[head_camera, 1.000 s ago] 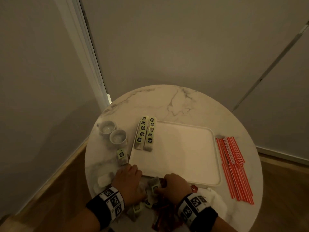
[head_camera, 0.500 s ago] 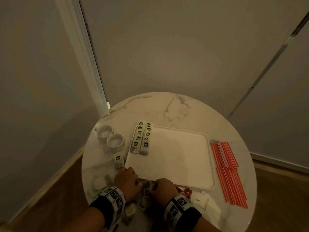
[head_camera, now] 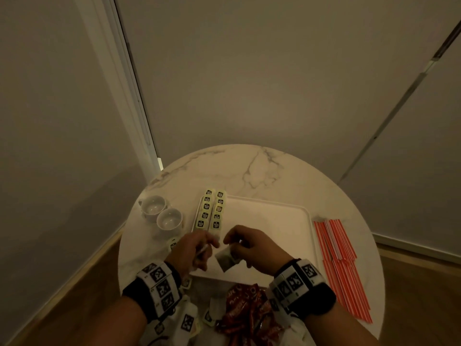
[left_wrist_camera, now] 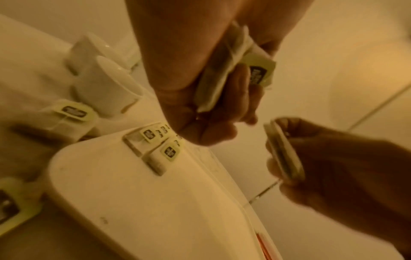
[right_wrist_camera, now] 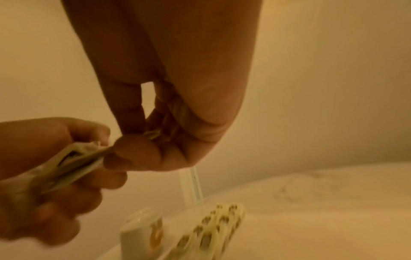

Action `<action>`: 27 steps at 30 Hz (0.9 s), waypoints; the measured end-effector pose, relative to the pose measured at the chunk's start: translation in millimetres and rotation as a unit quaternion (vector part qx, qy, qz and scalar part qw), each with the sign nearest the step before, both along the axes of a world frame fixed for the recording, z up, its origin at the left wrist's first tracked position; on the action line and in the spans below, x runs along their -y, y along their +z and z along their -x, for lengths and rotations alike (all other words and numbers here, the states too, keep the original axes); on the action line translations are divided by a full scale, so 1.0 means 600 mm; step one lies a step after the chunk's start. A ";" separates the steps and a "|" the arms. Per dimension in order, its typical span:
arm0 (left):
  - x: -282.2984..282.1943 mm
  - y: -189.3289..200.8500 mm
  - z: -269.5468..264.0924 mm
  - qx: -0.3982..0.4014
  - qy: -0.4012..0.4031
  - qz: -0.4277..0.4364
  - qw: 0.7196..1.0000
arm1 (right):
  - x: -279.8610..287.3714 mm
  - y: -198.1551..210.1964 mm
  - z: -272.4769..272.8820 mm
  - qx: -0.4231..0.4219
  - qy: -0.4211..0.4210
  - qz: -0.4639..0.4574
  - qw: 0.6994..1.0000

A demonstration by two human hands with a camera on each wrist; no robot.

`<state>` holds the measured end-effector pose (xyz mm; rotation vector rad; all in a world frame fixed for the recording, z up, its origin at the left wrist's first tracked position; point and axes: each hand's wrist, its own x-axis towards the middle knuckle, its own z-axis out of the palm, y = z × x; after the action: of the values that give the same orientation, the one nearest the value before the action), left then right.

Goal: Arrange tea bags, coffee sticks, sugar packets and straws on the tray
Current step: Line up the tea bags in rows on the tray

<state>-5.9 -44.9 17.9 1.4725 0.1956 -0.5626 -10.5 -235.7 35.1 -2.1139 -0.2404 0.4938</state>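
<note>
Two hands, head view: the left hand (head_camera: 192, 250) and right hand (head_camera: 249, 243) hover close together over the near-left part of a white rectangular plastic tray (head_camera: 287, 248) on a round white marble bench (head_camera: 249, 168); each pinches a small paper tea bag with a pale green tag.
Tray, head view: two neat rows of tea bags (head_camera: 212, 211) lie along its left edge.
Beside the tray, head view: two small white ceramic cups (head_camera: 162, 214) stand to the left; a spread of thin red-and-white straws (head_camera: 341, 265) lies to the right; red coffee sticks (head_camera: 247, 313) and loose white packets (head_camera: 187, 318) sit at the near edge.
Left wrist view: left hand fingers curl around a folded tea bag (left_wrist_camera: 224, 73), its tag sticking out; the right hand grips another tea bag (left_wrist_camera: 283, 151) edge-on, above the tray.
Right wrist view: blurred; right hand fingertips (right_wrist_camera: 138, 154) meet the left hand's tea bag.
</note>
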 end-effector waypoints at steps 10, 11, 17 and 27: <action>0.039 -0.023 -0.033 0.069 0.039 0.012 0.997 | -0.015 -0.016 -0.047 -0.053 -0.215 -0.150 0.964; 0.039 -0.025 -0.039 0.061 0.058 0.032 0.996 | -0.019 -0.026 -0.046 -0.072 -0.215 -0.167 0.959; 0.033 -0.031 -0.073 0.089 0.058 -0.002 0.994 | -0.040 -0.053 -0.056 -0.019 -0.230 -0.180 0.956; 0.027 -0.052 -0.124 0.103 0.144 -0.007 0.984 | -0.035 -0.071 -0.101 0.048 -0.235 -0.114 0.964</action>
<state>68.3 -61.3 -13.0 1.4725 0.2438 -0.1738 50.0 -214.9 -7.4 -1.8866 0.1455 0.0762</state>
